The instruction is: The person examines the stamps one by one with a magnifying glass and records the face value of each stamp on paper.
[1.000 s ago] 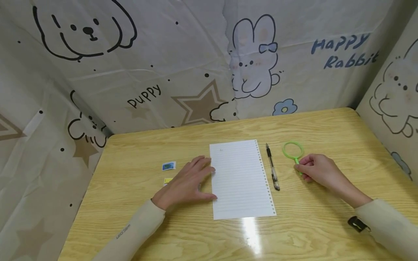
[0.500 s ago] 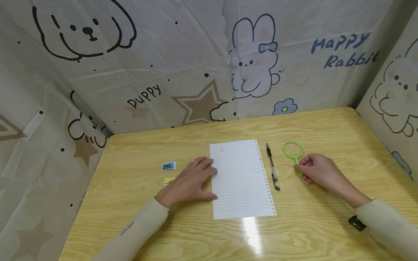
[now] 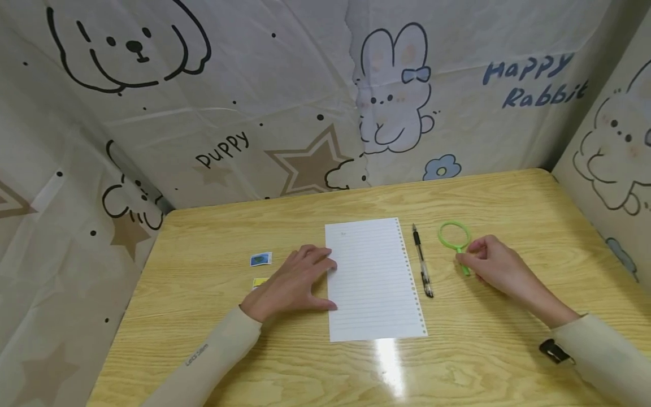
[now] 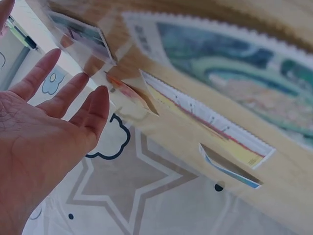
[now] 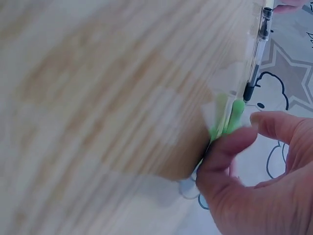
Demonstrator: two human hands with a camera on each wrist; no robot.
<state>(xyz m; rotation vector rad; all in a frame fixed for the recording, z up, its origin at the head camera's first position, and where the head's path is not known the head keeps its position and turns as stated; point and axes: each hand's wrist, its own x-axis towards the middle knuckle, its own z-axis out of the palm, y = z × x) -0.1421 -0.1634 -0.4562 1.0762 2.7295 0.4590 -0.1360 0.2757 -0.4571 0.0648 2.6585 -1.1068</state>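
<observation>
In the head view a lined sheet of paper (image 3: 373, 282) lies mid-table. My left hand (image 3: 292, 282) rests at its left edge, fingers spread, fingertips and thumb over the margin. Right of the pen lies a green magnifying glass (image 3: 459, 249). My right hand (image 3: 495, 265) is beside its handle, fingers loosely bent. In the right wrist view thumb and forefinger stand slightly apart, with the green handle (image 5: 237, 112) beyond them rather than between them. A blue stamp (image 3: 261, 259) and a yellow stamp (image 3: 260, 281), partly covered by my left hand, lie on the left.
A black and clear pen (image 3: 422, 260) lies between the paper and the magnifying glass. Several stamps, such as a large green one (image 4: 234, 68), show near my left hand in the left wrist view. Printed cloth walls (image 3: 285, 102) border the wooden table (image 3: 203, 237).
My right hand has loosened from the magnifying glass's handle and lifted slightly; more of the handle shows. My left hand has shifted a little to the right, onto the paper's edge.
</observation>
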